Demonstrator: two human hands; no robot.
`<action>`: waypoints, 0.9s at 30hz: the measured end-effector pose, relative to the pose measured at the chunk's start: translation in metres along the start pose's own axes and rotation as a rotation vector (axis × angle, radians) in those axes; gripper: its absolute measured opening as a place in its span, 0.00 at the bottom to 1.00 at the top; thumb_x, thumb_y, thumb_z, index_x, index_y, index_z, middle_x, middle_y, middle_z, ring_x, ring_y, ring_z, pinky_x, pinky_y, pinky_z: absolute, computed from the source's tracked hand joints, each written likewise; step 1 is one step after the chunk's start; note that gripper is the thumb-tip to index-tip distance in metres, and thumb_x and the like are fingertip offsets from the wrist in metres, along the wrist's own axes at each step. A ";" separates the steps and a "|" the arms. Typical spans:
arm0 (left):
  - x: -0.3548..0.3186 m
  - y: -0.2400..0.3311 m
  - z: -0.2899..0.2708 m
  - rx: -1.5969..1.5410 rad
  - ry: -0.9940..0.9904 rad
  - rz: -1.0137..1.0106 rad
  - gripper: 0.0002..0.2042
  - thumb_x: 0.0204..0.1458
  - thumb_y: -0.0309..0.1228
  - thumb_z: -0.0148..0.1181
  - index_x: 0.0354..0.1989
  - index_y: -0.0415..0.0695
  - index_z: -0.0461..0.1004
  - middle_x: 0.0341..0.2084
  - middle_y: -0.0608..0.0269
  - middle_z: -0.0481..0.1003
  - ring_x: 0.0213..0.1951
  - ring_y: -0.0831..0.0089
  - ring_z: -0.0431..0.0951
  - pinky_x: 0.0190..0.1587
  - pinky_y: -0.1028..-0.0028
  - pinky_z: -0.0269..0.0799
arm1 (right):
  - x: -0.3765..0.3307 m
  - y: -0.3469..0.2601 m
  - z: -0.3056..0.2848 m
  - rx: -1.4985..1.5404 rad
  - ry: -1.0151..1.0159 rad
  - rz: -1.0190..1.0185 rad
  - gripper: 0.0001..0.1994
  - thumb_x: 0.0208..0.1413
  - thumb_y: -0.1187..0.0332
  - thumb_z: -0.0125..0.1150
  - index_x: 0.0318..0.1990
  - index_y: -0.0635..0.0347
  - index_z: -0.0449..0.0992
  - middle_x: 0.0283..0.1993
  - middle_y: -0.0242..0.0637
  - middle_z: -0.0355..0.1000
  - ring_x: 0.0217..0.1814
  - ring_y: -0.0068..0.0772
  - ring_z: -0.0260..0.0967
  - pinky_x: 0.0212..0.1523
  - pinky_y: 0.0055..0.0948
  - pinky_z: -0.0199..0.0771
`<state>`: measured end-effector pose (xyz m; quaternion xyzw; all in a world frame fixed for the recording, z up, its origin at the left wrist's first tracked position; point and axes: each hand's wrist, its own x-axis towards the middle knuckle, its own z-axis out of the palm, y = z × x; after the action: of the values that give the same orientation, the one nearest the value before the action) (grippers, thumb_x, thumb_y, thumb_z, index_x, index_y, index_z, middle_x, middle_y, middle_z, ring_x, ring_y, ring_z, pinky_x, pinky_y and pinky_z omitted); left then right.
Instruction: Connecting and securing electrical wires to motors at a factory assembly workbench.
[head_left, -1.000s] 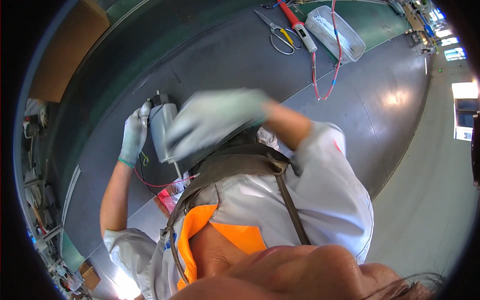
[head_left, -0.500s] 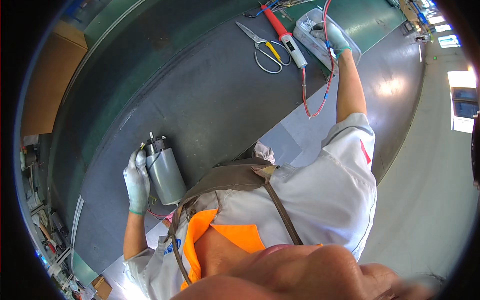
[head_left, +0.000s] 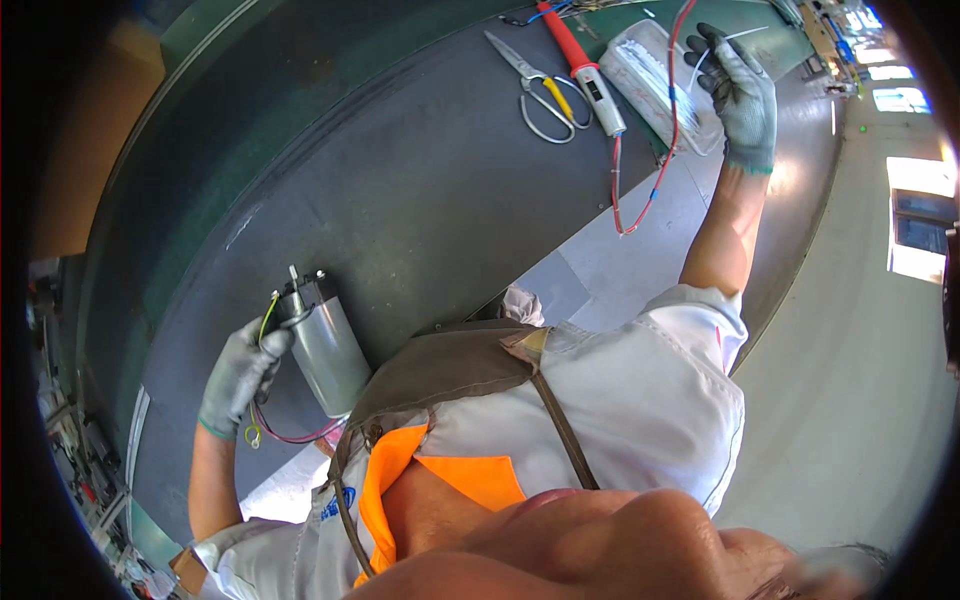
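My left hand (head_left: 240,372), in a grey-white glove, has its fingers closed around wires beside a silver cylindrical motor (head_left: 333,352). A yellow-green wire (head_left: 268,318) runs from the motor's black end cap up past the fingers, and red and black wires (head_left: 290,438) trail out below the hand. The motor lies on the dark bench close to my apron, its shaft pointing away. At the far right my gloved right hand (head_left: 745,115) is raised next to a clear plastic box (head_left: 640,105), pinching a thin white cable tie (head_left: 745,34).
Left of the box lie a red-and-white handheld electric tool (head_left: 590,88) with a red cord (head_left: 655,195) and scissors (head_left: 545,92) with a yellow part. A cardboard box (head_left: 105,140) stands at the far left. The dark bench mat (head_left: 430,210) stretches between my hands.
My right hand has come up out of the plastic box, moving right with a white cable tie. The left hand has slid down and left along the motor, and the yellow-green wire now shows.
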<state>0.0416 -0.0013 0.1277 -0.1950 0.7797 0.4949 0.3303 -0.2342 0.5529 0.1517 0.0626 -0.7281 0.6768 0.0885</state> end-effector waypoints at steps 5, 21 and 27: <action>-0.001 -0.019 -0.009 -0.104 -0.046 -0.186 0.25 0.55 0.59 0.63 0.34 0.46 0.71 0.17 0.72 0.68 0.15 0.83 0.68 0.15 0.80 0.63 | -0.047 0.015 0.109 0.104 -0.324 0.084 0.17 0.65 0.69 0.59 0.55 0.75 0.74 0.40 0.39 0.81 0.37 0.24 0.79 0.32 0.21 0.75; -0.021 -0.020 0.003 -0.666 -0.032 -0.033 0.22 0.62 0.55 0.55 0.36 0.45 0.70 0.15 0.79 0.57 0.14 0.89 0.52 0.14 0.82 0.46 | -0.183 -0.007 0.367 0.241 -1.365 0.556 0.34 0.57 0.73 0.67 0.71 0.61 0.60 0.36 0.38 0.79 0.30 0.20 0.76 0.27 0.20 0.76; -0.018 -0.023 0.010 -0.548 0.066 -0.025 0.15 0.66 0.47 0.53 0.38 0.46 0.71 0.15 0.81 0.56 0.14 0.90 0.53 0.14 0.83 0.45 | -0.178 -0.002 0.345 0.412 -1.372 0.700 0.18 0.62 0.70 0.60 0.58 0.67 0.75 0.41 0.43 0.81 0.38 0.26 0.79 0.36 0.21 0.77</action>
<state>0.0722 -0.0029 0.1225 -0.3030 0.6247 0.6765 0.2456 -0.0750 0.2037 0.0926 0.2480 -0.4578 0.5967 -0.6106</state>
